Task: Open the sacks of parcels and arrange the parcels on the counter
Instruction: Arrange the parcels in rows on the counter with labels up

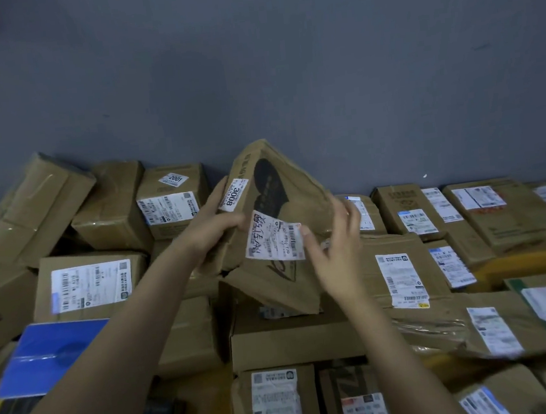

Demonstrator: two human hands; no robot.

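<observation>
- A crumpled cardboard parcel (273, 186) is held up in the middle of the frame, tilted with one corner pointing up against the grey wall (250, 58), above the other parcels.
- The left hand (213, 226) grips the parcel's left side. Its thumb lies across the front face and its fingers wrap round the edge, just beside a small sticker (233, 194) marked 3008.
- A white shipping label (273, 237) with handwriting on it sits on the lower front of the held parcel.
- The right hand (336, 250) is at the parcel's right side, somewhat blurred. Its fingers are spread and loosely bent, closed round nothing, and the thumb tip touches the right edge of the label.
- Below and around the hands, brown boxes with white labels lie packed close together across the lower half of the frame.
- Left of centre, against the wall, stands a box (172, 199) with a sticker marked 2001.
- At the lower left lies a flat blue package (49, 355), partly under the left forearm.
- Along the right side, a row of boxes (432, 211) lies flat, labels facing up.
</observation>
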